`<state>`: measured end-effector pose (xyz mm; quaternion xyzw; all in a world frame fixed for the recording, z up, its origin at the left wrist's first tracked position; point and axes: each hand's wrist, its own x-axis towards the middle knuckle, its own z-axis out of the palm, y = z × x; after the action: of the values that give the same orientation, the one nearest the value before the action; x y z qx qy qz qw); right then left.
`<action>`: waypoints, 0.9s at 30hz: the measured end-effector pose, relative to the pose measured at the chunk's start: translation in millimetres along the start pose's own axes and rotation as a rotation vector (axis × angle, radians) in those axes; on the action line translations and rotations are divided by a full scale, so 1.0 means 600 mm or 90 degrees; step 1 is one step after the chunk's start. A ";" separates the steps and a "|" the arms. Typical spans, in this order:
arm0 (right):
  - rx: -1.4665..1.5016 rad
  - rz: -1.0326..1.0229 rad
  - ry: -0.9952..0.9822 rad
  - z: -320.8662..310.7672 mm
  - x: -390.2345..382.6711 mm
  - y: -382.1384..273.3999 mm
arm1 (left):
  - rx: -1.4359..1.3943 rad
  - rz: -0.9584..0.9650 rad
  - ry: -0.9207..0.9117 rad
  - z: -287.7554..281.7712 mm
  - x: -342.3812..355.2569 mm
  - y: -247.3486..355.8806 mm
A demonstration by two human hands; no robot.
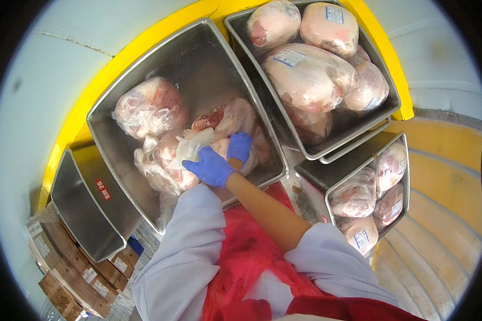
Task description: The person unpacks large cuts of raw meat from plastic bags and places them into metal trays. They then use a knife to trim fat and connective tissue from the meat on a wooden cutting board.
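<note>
My forearms cross over a deep metal tub (163,211). My right hand (211,167), in a blue glove, reaches in from the right and is closed on a bunched clear plastic bag (195,143). My left hand (240,147), gloved the same, passes under the right wrist and lies beyond it. Its fingers are curled against a raw meat piece (235,115) partly covered in plastic; what they grip is hidden. More plastic-wrapped meat (168,155) lies by my right hand. A large round wrapped meat piece (151,107) sits at the tub's far left.
At the far right a metal tub (310,155) holds several wrapped, labelled meat pieces (305,72). Below it, a smaller tub (407,187) holds more. Another metal tub (85,214) and cardboard boxes (69,257) stand at left. A yellow rail (102,72) runs behind.
</note>
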<state>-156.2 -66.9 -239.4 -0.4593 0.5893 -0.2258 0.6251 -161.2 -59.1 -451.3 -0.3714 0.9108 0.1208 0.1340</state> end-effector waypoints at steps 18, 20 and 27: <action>0.141 -0.033 0.203 -0.093 -0.015 0.082 | 0.162 -0.544 0.378 -0.100 0.005 0.080; 0.154 -0.033 0.283 -0.112 -0.022 0.135 | 0.072 -0.404 0.259 -0.129 -0.011 0.053; -0.105 0.140 0.324 -0.152 -0.100 0.256 | -0.278 0.051 -0.031 -0.119 -0.120 -0.181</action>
<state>-294.1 27.4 -326.1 -0.3708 0.7899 -0.2159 0.4382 -45.5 -111.2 -373.6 -0.3518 0.8737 0.3293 0.0672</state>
